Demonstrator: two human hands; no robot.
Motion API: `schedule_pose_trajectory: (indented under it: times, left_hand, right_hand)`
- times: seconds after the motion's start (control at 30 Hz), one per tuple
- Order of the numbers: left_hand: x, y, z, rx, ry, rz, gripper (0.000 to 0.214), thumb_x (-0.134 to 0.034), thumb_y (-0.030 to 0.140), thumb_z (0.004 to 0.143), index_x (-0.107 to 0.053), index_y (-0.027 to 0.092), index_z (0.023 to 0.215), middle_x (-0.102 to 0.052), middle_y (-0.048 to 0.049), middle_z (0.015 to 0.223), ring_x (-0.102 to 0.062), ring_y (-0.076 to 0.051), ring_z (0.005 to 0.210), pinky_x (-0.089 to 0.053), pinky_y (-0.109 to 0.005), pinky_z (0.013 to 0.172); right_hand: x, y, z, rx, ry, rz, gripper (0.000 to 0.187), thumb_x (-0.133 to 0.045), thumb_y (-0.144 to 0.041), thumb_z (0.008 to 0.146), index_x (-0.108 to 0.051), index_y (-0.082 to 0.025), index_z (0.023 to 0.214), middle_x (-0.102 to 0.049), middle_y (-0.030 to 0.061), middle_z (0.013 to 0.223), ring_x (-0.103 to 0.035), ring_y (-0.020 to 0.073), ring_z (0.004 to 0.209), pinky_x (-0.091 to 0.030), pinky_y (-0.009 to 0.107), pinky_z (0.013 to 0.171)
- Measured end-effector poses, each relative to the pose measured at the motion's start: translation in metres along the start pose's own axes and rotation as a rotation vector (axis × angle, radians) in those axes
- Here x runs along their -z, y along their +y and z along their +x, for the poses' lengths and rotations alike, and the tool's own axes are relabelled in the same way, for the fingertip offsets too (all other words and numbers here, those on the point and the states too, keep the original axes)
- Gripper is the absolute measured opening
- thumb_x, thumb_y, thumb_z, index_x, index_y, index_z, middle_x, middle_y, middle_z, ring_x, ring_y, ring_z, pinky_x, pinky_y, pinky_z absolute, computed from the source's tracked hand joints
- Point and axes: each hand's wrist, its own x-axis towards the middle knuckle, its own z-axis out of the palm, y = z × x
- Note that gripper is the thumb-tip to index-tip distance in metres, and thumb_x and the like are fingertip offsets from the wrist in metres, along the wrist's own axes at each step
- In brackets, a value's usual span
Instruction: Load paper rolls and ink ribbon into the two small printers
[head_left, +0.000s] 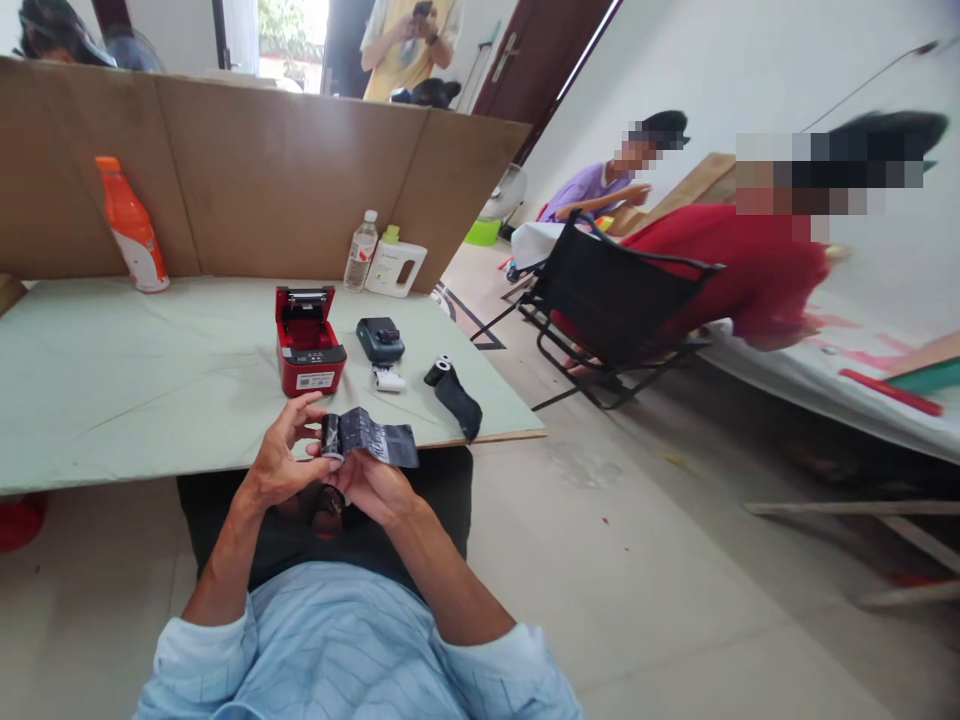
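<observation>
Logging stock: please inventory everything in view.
Held roll: 1, black, centre
Receipt printer: 1, red, table
Compact device: 1, dark, beside printer
White roll: 1, white, before device
Loose roll: 1, black, table's right
Drink bottle: 1, orange, left
Water bottle: 1, clear, by jug
Jug: 1, white, table's back
Cardboard screen: 1, brown, table's back
Table: 1, pale green, left
Second table: 1, white, right
Folding chair: 1, black, right
Door: 1, brown, background
People: 3+, varied tops, background
Left hand, right hand: 2, bare, centre

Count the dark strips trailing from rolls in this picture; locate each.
2. One dark strip is at the right hand; the other strip lies on the table, near its right corner. More could be hidden.
</observation>
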Motion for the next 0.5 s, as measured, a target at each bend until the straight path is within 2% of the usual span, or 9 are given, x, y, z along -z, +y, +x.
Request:
schedule_pose_trajectory:
  times: [0.1,0.17,0.33,0.5]
  left_hand:
    - [-0.001,-0.006,-0.002,0.023,0.001,-0.108,0.082,-0.088,0.024,0.069,-0.051,0.020,0.142,-0.067,-0.0130,0.126,-0.071,-0.023,0.109,-0.059,-0.036,0.095]
    - [0.001,-0.007,-0.004,0.037,-0.001,-0.081,0.081,-0.089,0.024,0.067,-0.052,0.020,0.139,-0.068,-0.0127,0.125,-0.071,-0.023,0.108,-0.059,-0.035,0.092]
    - [0.011,0.003,-0.003,0.032,-0.076,0.182,0.075,-0.085,0.019,0.068,-0.055,0.022,0.137,-0.069,-0.0118,0.126,-0.071,-0.026,0.111,-0.061,-0.039,0.092]
    - [0.013,0.017,0.006,-0.154,-0.212,0.518,0.072,-0.080,0.009,0.067,-0.056,0.022,0.134,-0.069,-0.0106,0.126,-0.069,-0.030,0.115,-0.059,-0.048,0.101]
  right_hand:
    - [-0.005,0.000,-0.001,0.019,-0.027,0.004,0.038,-0.082,-0.046,0.087,-0.072,-0.025,0.117,-0.081,0.0046,0.099,-0.073,0.0207,0.088,-0.057,0.030,0.075]
    - [-0.008,0.000,-0.002,0.009,-0.025,-0.015,0.037,-0.083,-0.045,0.085,-0.072,-0.025,0.114,-0.080,0.0044,0.098,-0.073,0.0212,0.089,-0.057,0.030,0.074]
    - [-0.004,0.002,-0.003,-0.022,0.025,-0.118,0.028,-0.081,-0.044,0.084,-0.072,-0.023,0.098,-0.079,0.0074,0.098,-0.073,0.0248,0.092,-0.061,0.037,0.075]
    - [0.008,0.008,-0.002,0.038,0.102,-0.152,0.026,-0.086,-0.030,0.072,-0.071,-0.025,0.093,-0.078,0.0034,0.091,-0.073,0.0248,0.091,-0.061,0.034,0.070]
